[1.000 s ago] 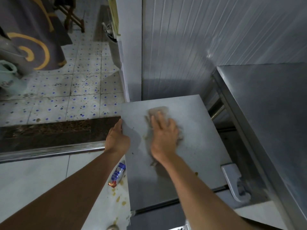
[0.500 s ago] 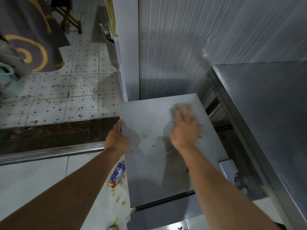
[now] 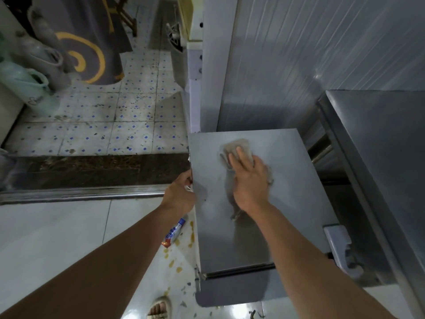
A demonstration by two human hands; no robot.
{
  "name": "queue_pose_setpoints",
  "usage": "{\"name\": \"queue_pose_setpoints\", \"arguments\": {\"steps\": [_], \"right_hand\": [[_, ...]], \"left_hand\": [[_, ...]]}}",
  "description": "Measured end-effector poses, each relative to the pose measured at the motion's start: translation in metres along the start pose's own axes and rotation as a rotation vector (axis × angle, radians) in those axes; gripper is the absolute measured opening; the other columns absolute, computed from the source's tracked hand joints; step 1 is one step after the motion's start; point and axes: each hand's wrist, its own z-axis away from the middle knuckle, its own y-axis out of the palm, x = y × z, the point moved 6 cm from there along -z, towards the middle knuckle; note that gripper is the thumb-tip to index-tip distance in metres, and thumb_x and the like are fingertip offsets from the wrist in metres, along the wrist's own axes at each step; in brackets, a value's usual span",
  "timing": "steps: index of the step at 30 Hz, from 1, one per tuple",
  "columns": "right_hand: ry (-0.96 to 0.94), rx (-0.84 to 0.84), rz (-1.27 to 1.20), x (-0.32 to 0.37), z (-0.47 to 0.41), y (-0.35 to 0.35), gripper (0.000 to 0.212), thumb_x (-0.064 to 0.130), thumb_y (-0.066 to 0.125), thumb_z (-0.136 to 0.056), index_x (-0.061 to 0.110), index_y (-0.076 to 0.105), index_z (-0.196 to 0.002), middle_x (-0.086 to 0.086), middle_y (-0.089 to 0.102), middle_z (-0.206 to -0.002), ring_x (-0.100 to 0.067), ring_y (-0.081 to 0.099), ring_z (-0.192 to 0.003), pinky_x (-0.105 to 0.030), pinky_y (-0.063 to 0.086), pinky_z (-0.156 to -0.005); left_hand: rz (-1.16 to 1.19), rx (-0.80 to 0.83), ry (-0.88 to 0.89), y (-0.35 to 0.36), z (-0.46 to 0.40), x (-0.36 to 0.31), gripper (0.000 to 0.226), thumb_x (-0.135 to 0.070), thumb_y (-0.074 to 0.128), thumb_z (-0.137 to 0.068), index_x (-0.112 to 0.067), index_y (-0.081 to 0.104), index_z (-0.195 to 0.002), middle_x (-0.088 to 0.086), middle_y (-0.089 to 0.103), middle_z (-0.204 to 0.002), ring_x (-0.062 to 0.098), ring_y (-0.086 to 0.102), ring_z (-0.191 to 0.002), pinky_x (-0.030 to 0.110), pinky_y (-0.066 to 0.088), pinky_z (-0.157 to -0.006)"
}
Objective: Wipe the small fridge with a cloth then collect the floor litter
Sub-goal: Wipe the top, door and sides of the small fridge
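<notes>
**Small fridge top under the cloth**

The small fridge (image 3: 257,203) stands against the ribbed metal wall (image 3: 310,61), between the tiled floor (image 3: 57,231) and a steel counter (image 3: 386,139). The right hand (image 3: 249,183) lies flat with its fingers straight, pressing a crumpled beige cloth (image 3: 236,146) onto the far half of the fridge top. The left hand (image 3: 180,195) has its fingers curled over the fridge's left edge, gripping it. Below that hand a blue and red wrapper (image 3: 173,233) lies on the floor among yellowish spill spots (image 3: 178,269). A sandalled foot (image 3: 159,309) shows at the bottom edge.
</notes>
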Motion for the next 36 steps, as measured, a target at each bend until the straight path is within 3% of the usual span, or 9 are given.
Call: {"name": "queue_pose_setpoints", "arguments": {"steps": [3,9,15,20,24,27,31,36], "right_hand": [[-0.222,0.039,-0.034,0.041,0.022,0.014,0.058,0.015,0.046,-0.094,0.032,0.027,-0.147,0.012,0.015,-0.157,-0.032,0.009,-0.142,-0.046,0.009,-0.116],[-0.393,0.071,0.005,0.059,-0.009,0.011,0.058,0.007,0.046,-0.090,0.025,0.036,-0.144,0.006,0.022,-0.156,-0.036,0.020,-0.138,-0.051,0.019,-0.112],[-0.395,0.116,0.050,0.086,-0.073,0.018,0.054,0.012,0.041,-0.096,0.031,0.030,-0.146,0.011,0.013,-0.158,-0.029,0.015,-0.140,-0.046,0.015,-0.115],[-0.501,0.019,-0.013,0.075,-0.010,0.008,0.056,-0.005,0.051,-0.083,0.019,0.053,-0.134,0.001,0.040,-0.148,-0.036,0.036,-0.128,-0.048,0.033,-0.105],[-0.546,0.084,-0.016,0.064,0.034,0.004,0.051,0.014,0.039,-0.083,0.022,0.058,-0.129,0.004,0.046,-0.143,-0.032,0.046,-0.119,-0.046,0.040,-0.097],[-0.554,0.094,0.040,0.062,0.017,0.001,0.055,0.004,0.050,-0.085,0.028,0.052,-0.134,0.006,0.040,-0.147,-0.031,0.041,-0.122,-0.046,0.035,-0.100],[-0.472,0.111,0.037,0.067,0.001,0.006,0.054,0.004,0.047,-0.092,0.032,0.044,-0.139,0.011,0.028,-0.153,-0.028,0.029,-0.132,-0.040,0.021,-0.108],[-0.512,0.028,-0.082,0.052,0.059,0.005,0.053,0.000,0.056,-0.084,0.029,0.056,-0.129,0.011,0.044,-0.143,-0.026,0.042,-0.118,-0.037,0.032,-0.099]], "left_hand": [[0.037,0.021,-0.017,-0.001,0.007,0.005,0.060,0.001,0.062,-0.081,-0.026,0.046,-0.132,-0.004,0.057,-0.124,0.014,0.052,-0.109,0.027,0.043,-0.091],[0.126,0.046,-0.057,-0.004,0.007,0.008,0.051,0.001,0.065,-0.078,-0.021,0.053,-0.122,-0.005,0.057,-0.116,0.019,0.054,-0.110,0.036,0.046,-0.097],[0.175,0.080,-0.044,-0.003,0.006,0.011,0.050,-0.002,0.069,-0.076,-0.029,0.055,-0.116,-0.010,0.054,-0.112,0.018,0.055,-0.109,0.033,0.046,-0.094],[0.180,0.085,-0.061,-0.003,0.018,0.018,0.047,-0.002,0.069,-0.076,-0.021,0.058,-0.118,-0.002,0.059,-0.121,0.019,0.056,-0.110,0.035,0.046,-0.097],[0.181,0.088,-0.109,0.000,0.030,0.028,0.039,-0.009,0.070,-0.078,-0.019,0.059,-0.114,-0.005,0.059,-0.117,0.018,0.058,-0.105,0.033,0.049,-0.092],[0.176,0.080,-0.129,0.002,0.034,0.031,0.037,-0.015,0.073,-0.077,-0.022,0.060,-0.110,-0.007,0.060,-0.114,0.017,0.059,-0.102,0.033,0.049,-0.092],[0.168,0.011,-0.178,0.004,0.038,0.034,0.033,-0.016,0.070,-0.078,-0.017,0.062,-0.110,0.000,0.063,-0.111,0.019,0.061,-0.096,0.028,0.050,-0.084],[0.006,-0.112,-0.212,0.003,0.057,0.031,0.017,-0.019,0.062,-0.083,-0.014,0.065,-0.098,0.006,0.065,-0.095,0.022,0.060,-0.084,0.028,0.047,-0.071]]}}
